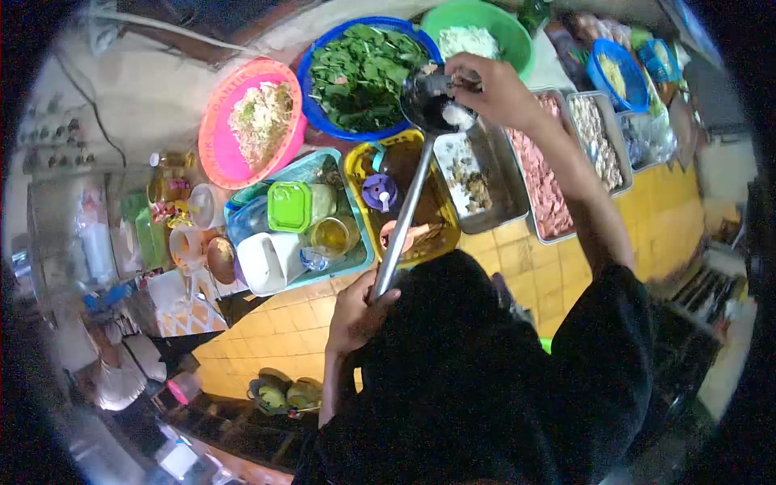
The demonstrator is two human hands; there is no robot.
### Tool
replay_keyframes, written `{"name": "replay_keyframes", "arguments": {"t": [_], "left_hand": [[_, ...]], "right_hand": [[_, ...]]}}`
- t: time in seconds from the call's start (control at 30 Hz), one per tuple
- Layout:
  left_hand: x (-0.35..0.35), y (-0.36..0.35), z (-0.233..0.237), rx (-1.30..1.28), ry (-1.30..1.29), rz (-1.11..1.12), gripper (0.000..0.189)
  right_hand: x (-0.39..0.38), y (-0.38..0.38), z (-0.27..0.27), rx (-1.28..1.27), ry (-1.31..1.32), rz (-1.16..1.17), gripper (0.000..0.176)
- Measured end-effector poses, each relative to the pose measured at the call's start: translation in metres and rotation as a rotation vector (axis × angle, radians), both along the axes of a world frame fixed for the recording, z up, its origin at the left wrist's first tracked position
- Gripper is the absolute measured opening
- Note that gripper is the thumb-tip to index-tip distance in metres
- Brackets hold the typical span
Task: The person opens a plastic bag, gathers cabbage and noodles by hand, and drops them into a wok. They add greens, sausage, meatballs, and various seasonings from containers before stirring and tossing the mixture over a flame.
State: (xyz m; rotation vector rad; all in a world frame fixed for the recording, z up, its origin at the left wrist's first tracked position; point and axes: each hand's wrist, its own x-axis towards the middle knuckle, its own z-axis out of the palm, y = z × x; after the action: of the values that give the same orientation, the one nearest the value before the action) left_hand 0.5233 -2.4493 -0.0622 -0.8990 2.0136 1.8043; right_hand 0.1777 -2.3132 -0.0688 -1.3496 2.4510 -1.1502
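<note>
My left hand [354,314] is wrapped round the lower end of a long metal handle. The handle belongs to a large ladle [411,202], which slants up and away from me. Its dark, round bowl lies over the near right edge of a blue basin of chopped green leaves [356,73], with a white lump [457,118] in it. Above that bowl is my right hand [487,87], fingers closed together; whatever they hold is too small and dark to name. Below the ladle sits a yellow basket [454,242] with a purple-lidded container [379,192] and an orange scoop [404,234].
A pink colander of shredded vegetables [208,129] and a green basin [517,40] flank the leaves. Metal trays hold brownish pieces [471,184], pink sliced meat [546,178] and pale pieces [594,133]. At left stands a teal basket of containers [356,162]. A blue basket [618,101] stands far right.
</note>
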Motion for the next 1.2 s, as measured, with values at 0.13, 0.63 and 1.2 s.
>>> {"name": "replay_keyframes", "arguments": {"t": [0.13, 0.63, 1.2], "left_hand": [[0.022, 0.004, 0.011, -0.031, -0.08, 0.098, 0.034], [0.314, 0.12, -0.025, -0.357, 0.098, 1.119, 0.038], [0.544, 0.403, -0.047, -0.518, -0.062, 3.151, 0.023]], "right_hand": [[0.005, -0.033, 0.013, -0.139, -0.385, 0.092, 0.02], [0.386, -0.223, 0.028, -0.109, -0.831, 0.966, 0.028], [0.912, -0.039, -0.011, 1.227, -0.999, 2.038, 0.016]]}}
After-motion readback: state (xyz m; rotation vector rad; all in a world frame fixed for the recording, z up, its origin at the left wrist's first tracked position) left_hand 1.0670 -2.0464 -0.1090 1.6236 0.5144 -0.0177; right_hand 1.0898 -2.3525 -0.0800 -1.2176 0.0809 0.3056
